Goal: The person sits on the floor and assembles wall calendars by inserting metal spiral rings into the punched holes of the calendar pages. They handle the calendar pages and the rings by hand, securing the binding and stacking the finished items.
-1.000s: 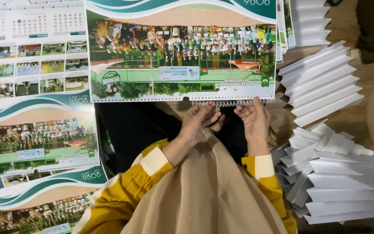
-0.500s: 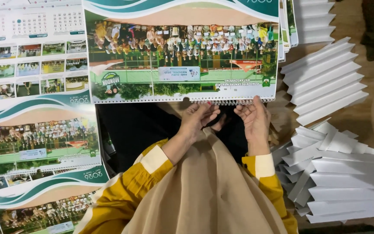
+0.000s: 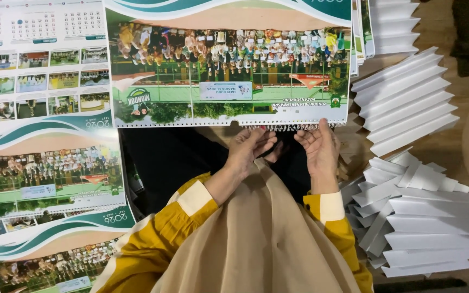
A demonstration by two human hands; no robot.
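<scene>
Calendar sheets [image 3: 229, 65] are laid flat just beyond both hands, their near edge punched with a row of small holes, and a wire spiral [image 3: 286, 128] is threaded through the right part of that edge. The left hand [image 3: 248, 149] is seen just under the spiral, its fingers curled loosely inward; whether anything is pinched between them cannot be told. The right hand [image 3: 318, 149] is held at the spiral's right end, fingers bent and partly spread, the tips touching the wire and the sheet edge, without a closed grasp being shown. The sheets are glossy printed paper, rectangular, bearing a wide photograph of a crowd on green ground with teal and sand-coloured curved bands. The spiral is thin, pale metal in tight loops. Left of the calendar sheets, more printed sheets [image 3: 39, 163] of the same kind are spread overlapping, some with date grids and small photographs. Right of the calendar sheets, white cards [image 3: 408, 103] are fanned in a stepped pile, and nearer the person a second, looser heap of white cards [image 3: 424, 222] is stacked. Yellow sleeves with cream cuffs and a beige cloth are seen below the hands.
</scene>
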